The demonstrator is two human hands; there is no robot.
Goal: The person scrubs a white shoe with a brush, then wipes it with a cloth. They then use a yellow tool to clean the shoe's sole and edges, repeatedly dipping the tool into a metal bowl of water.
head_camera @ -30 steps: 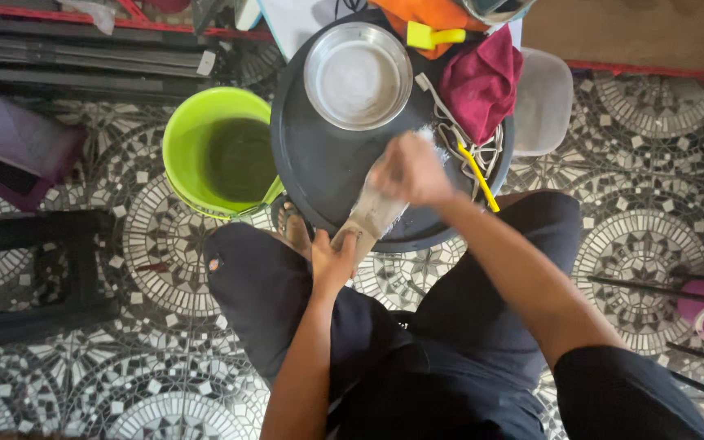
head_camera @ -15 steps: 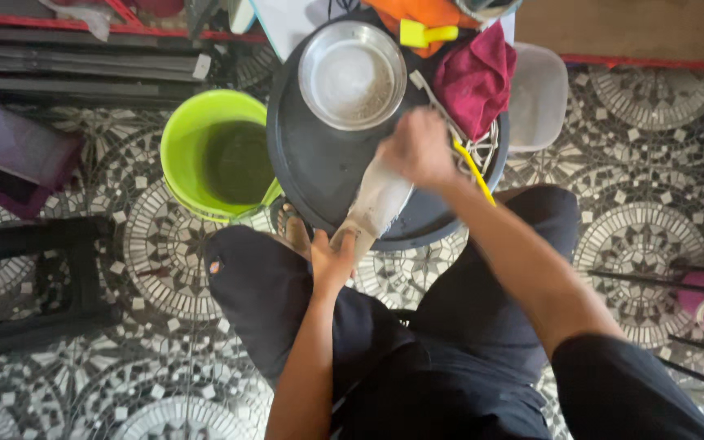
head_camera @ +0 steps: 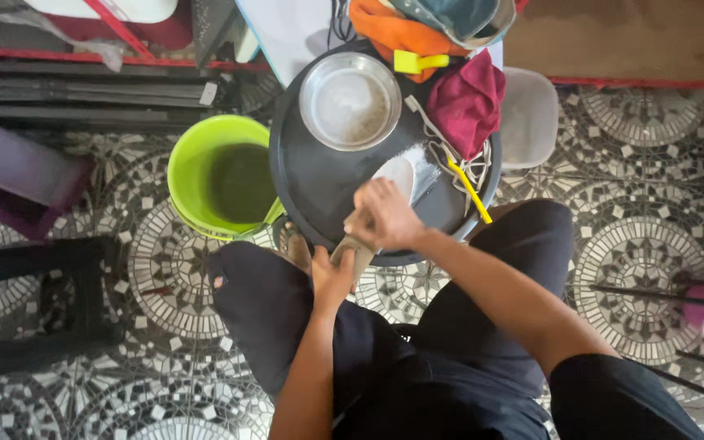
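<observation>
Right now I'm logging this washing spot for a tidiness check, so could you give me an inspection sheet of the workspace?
Surface: round dark basin on a patterned tile floor.
Job's things: pale shoe, lying over the near rim of the basin.
Clutter: steel bowl in the basin; red cloth, yellow brush and orange cloth at its far edge.
Hands: left hand grips the shoe's near end; right hand presses on top of it.
Cables: dark cords at the top edge.
Surroundings: green bucket of murky water left of the basin; black stool; the person's dark trousers.
</observation>
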